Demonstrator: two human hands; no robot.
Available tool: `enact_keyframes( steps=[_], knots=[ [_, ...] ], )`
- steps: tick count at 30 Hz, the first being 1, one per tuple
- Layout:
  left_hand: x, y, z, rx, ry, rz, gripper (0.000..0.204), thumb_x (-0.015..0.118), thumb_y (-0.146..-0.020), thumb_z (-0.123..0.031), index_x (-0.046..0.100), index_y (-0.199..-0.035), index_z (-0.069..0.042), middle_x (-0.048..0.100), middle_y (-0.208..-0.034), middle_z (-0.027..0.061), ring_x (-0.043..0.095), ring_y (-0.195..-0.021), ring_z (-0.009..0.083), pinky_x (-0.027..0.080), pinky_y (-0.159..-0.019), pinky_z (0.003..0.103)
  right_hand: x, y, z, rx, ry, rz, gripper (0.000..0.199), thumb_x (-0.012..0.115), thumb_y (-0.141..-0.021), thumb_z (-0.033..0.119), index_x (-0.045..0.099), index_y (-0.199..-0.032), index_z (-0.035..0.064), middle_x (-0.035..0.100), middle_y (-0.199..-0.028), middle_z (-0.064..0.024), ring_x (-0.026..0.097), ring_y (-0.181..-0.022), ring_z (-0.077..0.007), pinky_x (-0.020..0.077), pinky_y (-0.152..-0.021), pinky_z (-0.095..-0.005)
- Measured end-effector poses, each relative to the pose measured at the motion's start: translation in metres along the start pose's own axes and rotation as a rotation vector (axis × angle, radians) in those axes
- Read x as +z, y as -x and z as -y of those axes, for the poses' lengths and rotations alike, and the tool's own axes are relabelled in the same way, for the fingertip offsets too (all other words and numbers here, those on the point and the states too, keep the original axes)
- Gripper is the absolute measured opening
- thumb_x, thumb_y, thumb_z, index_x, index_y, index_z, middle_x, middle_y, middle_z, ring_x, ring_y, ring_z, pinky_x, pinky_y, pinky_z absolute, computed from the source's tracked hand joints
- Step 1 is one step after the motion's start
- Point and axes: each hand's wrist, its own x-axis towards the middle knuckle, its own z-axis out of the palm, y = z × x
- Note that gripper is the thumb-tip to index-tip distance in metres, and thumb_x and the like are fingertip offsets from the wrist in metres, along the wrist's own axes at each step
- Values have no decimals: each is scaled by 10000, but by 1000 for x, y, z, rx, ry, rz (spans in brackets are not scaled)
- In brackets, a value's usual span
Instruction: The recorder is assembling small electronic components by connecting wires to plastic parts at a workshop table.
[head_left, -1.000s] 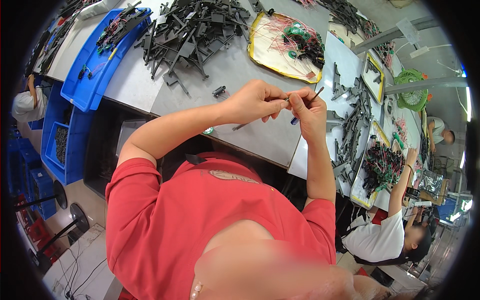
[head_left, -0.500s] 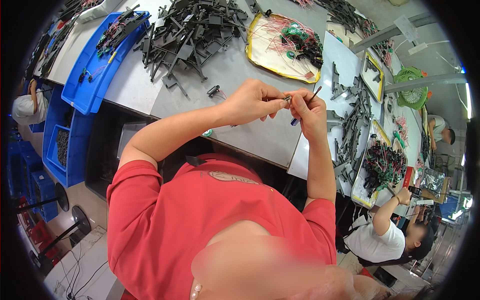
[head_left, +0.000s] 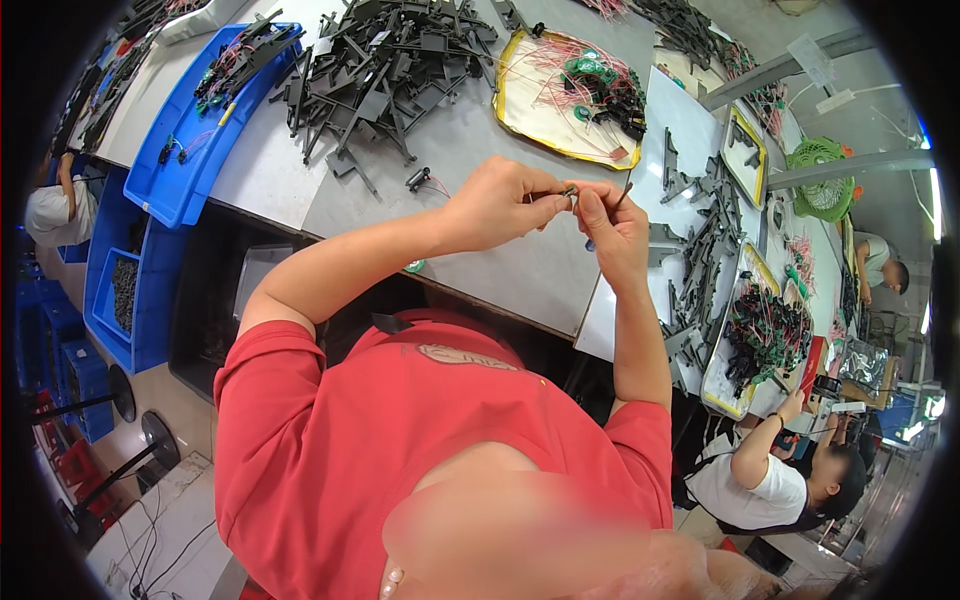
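Small dark part (head_left: 568, 193) pinched between left hand (head_left: 497, 203) and right hand (head_left: 612, 232), both raised above the table (head_left: 500, 260).

Tiny part (head_left: 568, 192) between both hands' fingertips, too small to identify

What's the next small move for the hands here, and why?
Probably press the two hands closer to seat the small metal part. The left hand and right hand pinch it between their fingertips above the grey table, with a thin dark tool sticking up from the right hand, so the joining looks unfinished.
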Motion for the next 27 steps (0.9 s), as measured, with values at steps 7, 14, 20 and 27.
enact_keyframes(
  steps=[7, 14, 20, 27],
  knots=[
    [-8, -2, -11, -94, 124, 113, 218, 565, -830, -209, 672, -848, -20, 561, -552, 11, 498, -473, 70, 422, -458, 244, -3, -5, 12, -164, 231, 39, 170, 606, -860, 155, 643, -909, -3, 582, -719, -9, 462, -600, -67, 383, -544, -208],
    [-3, -5, -4, -93, 128, 52, 228, 554, -849, -209, 648, -803, -7, 581, -584, 18, 514, -498, 66, 433, -475, 232, 2, -6, 15, -369, 542, -64, 223, 535, -892, 134, 593, -1073, 17, 490, -662, -38, 474, -576, -125, 395, -546, -230],
    [-8, 0, -11, -5, 178, 21, 209, 551, -862, -181, 631, -791, -1, 598, -613, 18, 505, -499, 58, 418, -462, 224, -4, 13, 40, -69, 553, 120, 344, 452, -907, 65, 512, -1244, 89, 536, -696, -57, 503, -572, -161, 441, -579, -248],
    [-7, -1, -14, 9, 151, 66, 211, 550, -864, -189, 650, -827, -7, 597, -610, 19, 498, -504, 52, 426, -466, 219, -7, 17, 40, -217, 669, 101, 436, 493, -839, -32, 519, -1244, 130, 597, -738, -100, 573, -631, -171, 468, -615, -268]
  ],
)
